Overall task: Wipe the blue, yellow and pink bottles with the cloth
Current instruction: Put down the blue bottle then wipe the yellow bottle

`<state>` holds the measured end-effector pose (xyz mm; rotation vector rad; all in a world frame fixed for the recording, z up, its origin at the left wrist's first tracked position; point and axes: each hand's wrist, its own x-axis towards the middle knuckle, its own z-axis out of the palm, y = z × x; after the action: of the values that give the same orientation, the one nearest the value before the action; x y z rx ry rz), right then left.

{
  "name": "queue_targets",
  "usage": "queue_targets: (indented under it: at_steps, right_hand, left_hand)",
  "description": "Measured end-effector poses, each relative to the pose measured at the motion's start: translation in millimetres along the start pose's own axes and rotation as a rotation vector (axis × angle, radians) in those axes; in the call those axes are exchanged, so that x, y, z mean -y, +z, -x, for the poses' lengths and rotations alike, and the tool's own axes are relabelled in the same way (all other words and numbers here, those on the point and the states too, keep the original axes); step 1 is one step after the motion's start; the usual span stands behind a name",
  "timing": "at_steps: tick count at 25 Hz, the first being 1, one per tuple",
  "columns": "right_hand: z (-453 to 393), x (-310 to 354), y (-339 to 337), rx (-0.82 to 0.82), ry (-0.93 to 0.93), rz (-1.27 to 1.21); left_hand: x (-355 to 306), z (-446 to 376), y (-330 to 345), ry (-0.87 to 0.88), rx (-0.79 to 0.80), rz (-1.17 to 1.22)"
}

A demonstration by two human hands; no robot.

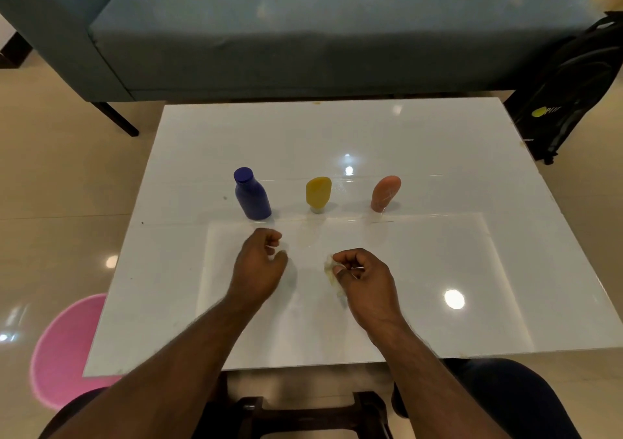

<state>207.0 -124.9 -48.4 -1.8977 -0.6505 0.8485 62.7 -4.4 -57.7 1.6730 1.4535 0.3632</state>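
Three bottles stand in a row across the middle of the white table point(438, 155): a blue bottle point(253, 196) on the left, a yellow bottle point(318, 193) in the centre and a pink bottle point(385, 192) on the right. My left hand point(259, 266) hovers just in front of the blue bottle, fingers curled with nothing in them. My right hand point(364, 277) is nearer the table's front, closed on a small pale cloth point(331, 272) that shows at its fingertips. Most of the cloth is hidden by the hand.
A blue-grey sofa point(303, 34) stands behind the table. A black backpack point(573, 95) leans at the far right. A pink round stool point(64, 351) sits on the floor at the left. My knees and a dark wooden frame point(303, 408) lie under the front edge.
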Motion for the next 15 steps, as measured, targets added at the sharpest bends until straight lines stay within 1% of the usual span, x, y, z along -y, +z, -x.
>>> queue_targets:
  at_steps: [2,4,11,15]
  right_hand:
    - [0.7,1.3,-2.8,-0.011,-0.007,0.005]
    - [-0.1,2.4,-6.2,-0.022,-0.014,0.003]
    - [-2.2,-0.7,-10.8,-0.021,0.0,-0.002]
    - [-2.6,1.0,-15.2,-0.025,0.009,-0.011]
  left_hand:
    - [-19.5,-15.5,16.3,-0.049,0.097,0.005]
    - [-36.2,-32.3,27.8,-0.046,0.127,0.037]
    - [-59.3,-72.6,50.9,-0.021,0.107,0.144]
    - [-62.5,-72.7,53.3,0.009,0.105,0.13]
